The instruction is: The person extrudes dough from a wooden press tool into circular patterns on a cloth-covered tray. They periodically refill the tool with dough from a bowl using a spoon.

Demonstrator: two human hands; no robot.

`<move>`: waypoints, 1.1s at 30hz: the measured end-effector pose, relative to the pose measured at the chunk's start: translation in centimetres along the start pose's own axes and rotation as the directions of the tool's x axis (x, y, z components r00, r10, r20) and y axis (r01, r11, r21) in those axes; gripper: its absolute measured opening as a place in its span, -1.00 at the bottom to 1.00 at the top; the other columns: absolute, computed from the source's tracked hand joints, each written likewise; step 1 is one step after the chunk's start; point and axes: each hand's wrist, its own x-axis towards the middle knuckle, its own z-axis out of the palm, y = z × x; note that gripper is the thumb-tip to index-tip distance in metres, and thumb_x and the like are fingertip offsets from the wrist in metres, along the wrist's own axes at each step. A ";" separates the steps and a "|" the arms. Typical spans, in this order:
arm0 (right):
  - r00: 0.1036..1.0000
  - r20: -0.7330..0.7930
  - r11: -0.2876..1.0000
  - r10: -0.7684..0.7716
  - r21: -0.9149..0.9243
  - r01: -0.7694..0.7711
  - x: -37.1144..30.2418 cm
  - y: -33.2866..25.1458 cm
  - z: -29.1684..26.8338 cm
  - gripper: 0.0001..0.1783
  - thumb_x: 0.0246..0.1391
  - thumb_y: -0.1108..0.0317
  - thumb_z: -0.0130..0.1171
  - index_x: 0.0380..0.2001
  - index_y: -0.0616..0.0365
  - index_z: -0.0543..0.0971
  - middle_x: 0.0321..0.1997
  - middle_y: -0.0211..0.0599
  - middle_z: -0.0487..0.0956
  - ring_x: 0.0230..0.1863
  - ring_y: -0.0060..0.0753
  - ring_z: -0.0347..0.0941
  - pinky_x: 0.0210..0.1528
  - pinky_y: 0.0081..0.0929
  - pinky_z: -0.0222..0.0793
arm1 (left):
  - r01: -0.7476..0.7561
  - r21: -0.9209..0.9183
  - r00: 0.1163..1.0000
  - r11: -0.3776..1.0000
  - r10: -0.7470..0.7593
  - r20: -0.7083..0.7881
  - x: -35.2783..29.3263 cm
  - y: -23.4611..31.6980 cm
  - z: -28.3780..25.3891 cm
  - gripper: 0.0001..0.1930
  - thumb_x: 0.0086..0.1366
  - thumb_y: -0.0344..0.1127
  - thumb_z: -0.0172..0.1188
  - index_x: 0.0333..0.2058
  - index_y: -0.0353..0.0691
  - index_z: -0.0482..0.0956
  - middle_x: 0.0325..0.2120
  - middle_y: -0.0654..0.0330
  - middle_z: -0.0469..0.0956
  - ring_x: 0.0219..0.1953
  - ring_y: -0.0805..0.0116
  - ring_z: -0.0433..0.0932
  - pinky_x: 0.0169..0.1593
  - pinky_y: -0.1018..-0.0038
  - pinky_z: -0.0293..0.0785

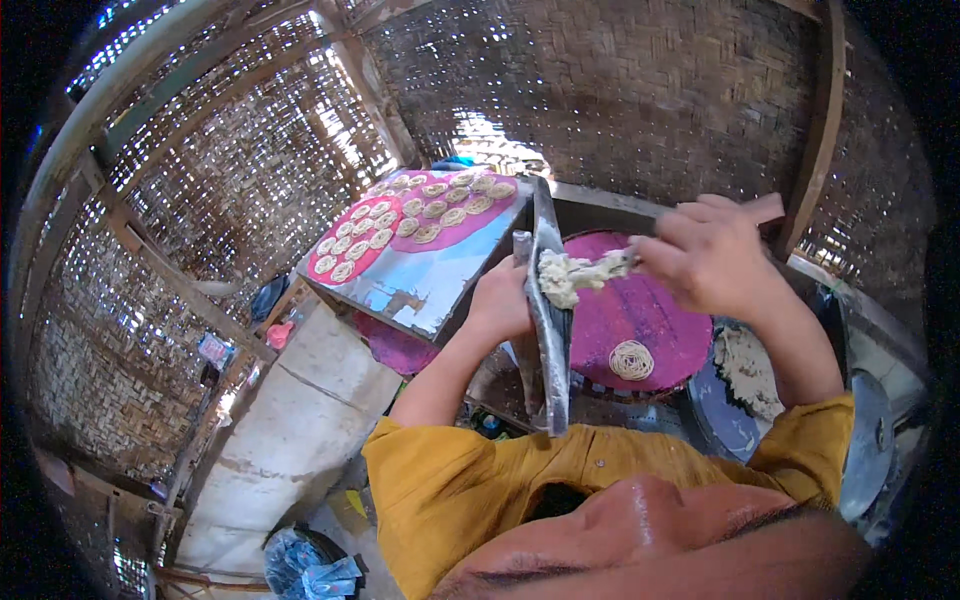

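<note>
My left hand [503,302] is closed on the side of a long grey metal press [553,350], which stands upright in front of me. Its fingers are partly hidden by the press. In my right hand [712,258] is a wooden-handled tool [765,208], and its far end is covered in pale dough [575,278]. That dough lies at the press's opening and stretches back toward my fingers. Beyond and below sits a round magenta tray [665,340] bearing one coiled noodle nest [631,360]. A basin [715,405] with more pale dough [747,370] is under my right forearm.
Left of the press, a light-blue tabletop [420,295] carries a pink round tray [358,272] and a magenta sheet [445,238], both with several noodle nests. A metal lid [868,440] is at right. Woven bamboo walls [640,100] close in the far side. A blue plastic bag [310,565] lies low left.
</note>
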 end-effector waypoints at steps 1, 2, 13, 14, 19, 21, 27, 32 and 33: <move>1.000 0.009 1.000 0.012 0.002 -0.012 0.2 -0.7 1.0 -0.85 -0.34 0.27 0.06 -0.57 0.01 0.43 -0.68 -0.44 0.29 -0.56 -0.39 0.34 -0.49 -0.44 0.23 | -0.020 0.051 1.000 0.999 0.020 0.002 0.2 0.1 0.5 -0.64 -0.15 -0.09 0.13 -0.32 -0.08 0.49 -0.32 0.02 0.44 -0.27 0.08 0.41 -0.19 0.31 0.34; 0.999 -0.036 1.000 -0.024 -0.005 0.024 0.4 -1.3 2.2 -0.82 -0.37 0.29 0.07 -0.55 0.02 0.44 -0.69 -0.46 0.28 -0.59 -0.43 0.31 -0.53 -0.47 0.20 | -0.044 -0.001 0.998 0.999 0.044 -0.049 0.5 0.4 0.8 -0.64 -0.15 -0.08 0.12 -0.34 -0.10 0.50 -0.37 0.03 0.45 -0.30 0.06 0.41 -0.20 0.30 0.34; 0.959 -0.058 0.960 0.276 0.069 -0.272 -2.3 1.4 0.5 -0.81 -0.38 0.25 0.16 -0.58 0.01 0.44 -0.64 -0.40 0.37 -0.53 -0.31 0.38 -0.50 -0.37 0.26 | 0.148 -0.387 0.983 0.910 -0.092 0.159 1.3 -3.9 0.5 -0.66 -0.03 -0.19 0.07 -0.24 -0.18 0.45 -0.34 0.06 0.49 -0.33 0.20 0.49 -0.25 0.40 0.37; 0.959 -0.061 0.960 0.276 0.068 -0.272 -2.9 1.9 0.7 -0.81 -0.38 0.25 0.16 -0.58 0.01 0.44 -0.64 -0.40 0.37 -0.53 -0.31 0.38 -0.50 -0.37 0.26 | 0.053 -0.415 0.995 0.908 -0.012 0.100 1.2 -3.8 0.5 -0.69 0.01 -0.25 0.05 -0.24 -0.22 0.44 -0.36 0.09 0.50 -0.35 0.26 0.49 -0.29 0.43 0.40; 0.937 0.082 0.920 0.340 0.178 -0.349 -3.4 1.9 2.4 -0.78 -0.32 0.23 0.19 -0.58 0.05 0.41 -0.63 -0.35 0.40 -0.53 -0.24 0.38 -0.50 -0.35 0.26 | -0.284 -0.569 0.943 0.772 0.333 -0.019 4.1 -9.0 4.2 -0.79 0.11 -0.39 -0.04 -0.26 -0.30 0.43 -0.41 0.15 0.48 -0.42 0.39 0.48 -0.41 0.47 0.47; 0.924 0.152 0.900 0.349 0.220 -0.376 -3.6 2.1 2.0 -0.78 -0.28 0.22 0.18 -0.55 0.06 0.40 -0.60 -0.33 0.43 -0.51 -0.23 0.39 -0.49 -0.36 0.27 | -0.461 -0.466 0.875 0.755 0.474 -0.096 4.2 -9.2 4.2 -0.78 0.12 -0.37 -0.04 -0.25 -0.29 0.42 -0.39 0.11 0.47 -0.42 0.34 0.49 -0.42 0.43 0.48; 0.909 0.243 0.877 0.338 0.269 -0.398 -3.0 2.2 1.6 -0.75 -0.21 0.16 0.12 -0.53 0.09 0.41 -0.59 -0.25 0.44 -0.48 -0.16 0.40 -0.46 -0.27 0.28 | 0.025 -0.122 0.995 0.992 -0.013 0.096 1.1 -1.3 -0.2 -0.56 -0.12 -0.06 0.11 -0.20 -0.06 0.43 -0.33 -0.02 0.45 -0.24 0.06 0.42 -0.17 0.32 0.33; 0.851 0.470 0.905 0.233 0.215 -0.367 -0.7 1.3 1.0 -0.78 -0.17 0.21 0.04 -0.54 0.14 0.39 -0.60 -0.15 0.44 -0.48 -0.09 0.40 -0.43 -0.17 0.28 | 0.022 0.026 0.999 0.999 -0.024 0.048 0.7 0.2 0.2 -0.62 -0.13 -0.09 0.12 -0.29 -0.09 0.48 -0.35 0.05 0.46 -0.28 0.09 0.43 -0.20 0.36 0.35; 0.852 0.467 0.903 0.238 0.216 -0.370 -0.2 1.0 1.0 -0.78 -0.17 0.21 0.04 -0.54 0.14 0.39 -0.60 -0.15 0.44 -0.48 -0.09 0.40 -0.43 -0.17 0.28 | 0.048 -0.014 0.999 0.999 -0.047 0.014 0.7 0.2 0.5 -0.61 -0.13 -0.07 0.12 -0.27 -0.04 0.47 -0.30 0.05 0.43 -0.26 0.10 0.41 -0.17 0.35 0.34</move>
